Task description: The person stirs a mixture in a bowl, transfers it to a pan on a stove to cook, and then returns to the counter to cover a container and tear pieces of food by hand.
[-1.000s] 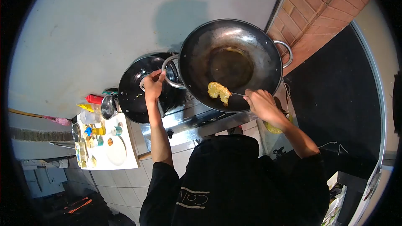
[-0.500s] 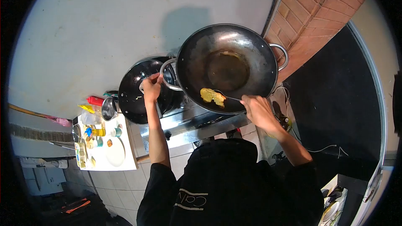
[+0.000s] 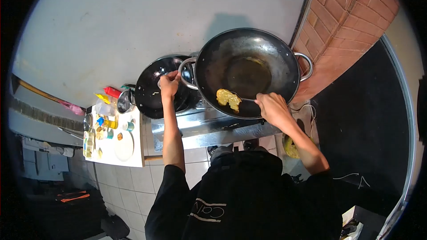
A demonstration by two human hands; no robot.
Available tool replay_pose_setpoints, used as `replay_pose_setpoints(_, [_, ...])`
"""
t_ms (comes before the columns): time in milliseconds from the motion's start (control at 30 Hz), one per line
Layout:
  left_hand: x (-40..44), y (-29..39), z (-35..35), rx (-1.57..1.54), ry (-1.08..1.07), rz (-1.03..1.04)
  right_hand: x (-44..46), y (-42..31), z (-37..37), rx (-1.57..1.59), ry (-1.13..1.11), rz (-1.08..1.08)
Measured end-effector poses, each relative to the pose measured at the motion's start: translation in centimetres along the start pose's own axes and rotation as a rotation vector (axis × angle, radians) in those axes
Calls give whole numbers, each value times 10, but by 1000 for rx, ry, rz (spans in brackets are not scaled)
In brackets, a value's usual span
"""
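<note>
A large dark wok [image 3: 249,46] with two metal loop handles sits on the stove, a little oil pooled in its middle. My right hand [image 3: 273,109] grips a metal spoon [image 3: 250,100] over the wok's near side. On the spoon lies a yellowish, lumpy piece of food [image 3: 227,98], which hides most of its head. My left hand [image 3: 169,85] is closed above a smaller black wok [image 3: 149,100], fingertips close to the large wok's left handle [image 3: 186,80]. A greyish edge shows by its thumb, but what it holds is unclear.
A white table [image 3: 133,158] at left carries bottles, a metal bowl [image 3: 124,101] and a pale plate [image 3: 124,146]. The steel stove front [image 3: 200,138] runs below the woks. A brick pillar [image 3: 342,31] stands at right, and a pot [image 3: 291,147] sits low beneath my right arm.
The whole view has shifted slightly. The food on the spoon sits a little differently over the wok's near side. Both hands keep about the same places relative to the woks.
</note>
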State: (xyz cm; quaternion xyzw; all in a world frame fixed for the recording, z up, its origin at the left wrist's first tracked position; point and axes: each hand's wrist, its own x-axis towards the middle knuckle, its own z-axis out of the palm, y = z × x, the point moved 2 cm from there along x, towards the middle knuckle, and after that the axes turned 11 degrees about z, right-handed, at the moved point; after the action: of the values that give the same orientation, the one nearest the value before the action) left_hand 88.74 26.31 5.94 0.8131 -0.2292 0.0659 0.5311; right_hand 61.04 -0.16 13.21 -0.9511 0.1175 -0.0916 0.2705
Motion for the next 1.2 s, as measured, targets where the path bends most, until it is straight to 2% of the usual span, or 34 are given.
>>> replay_pose_setpoints(167, [-3,17,2,49,80,-66,8,0,-2,-36,-109,-2])
replay_pose_setpoints(267, [-7,31,1,128,85,-69,5,2,-5,-15,-101,-17])
replay_pose_setpoints(467, [-13,22,3,406,153,36,6,13,-5,28,-95,-83])
replay_pose_setpoints(733, [-22,37,6,391,139,32,10,16,-3,18,-119,-158])
replay_pose_setpoints(800, [-23,30,9,407,129,-35,10,17,-1,5,-127,-170])
replay_pose_setpoints(867, [-26,26,12,384,235,-56,7,16,-2,13,-76,-145])
replay_pose_setpoints(1000, [-27,27,13,361,312,-34,10,21,1,20,-77,-81])
replay_pose_setpoints(1200, [-20,16,9,285,272,-64,10,22,4,31,-61,-69])
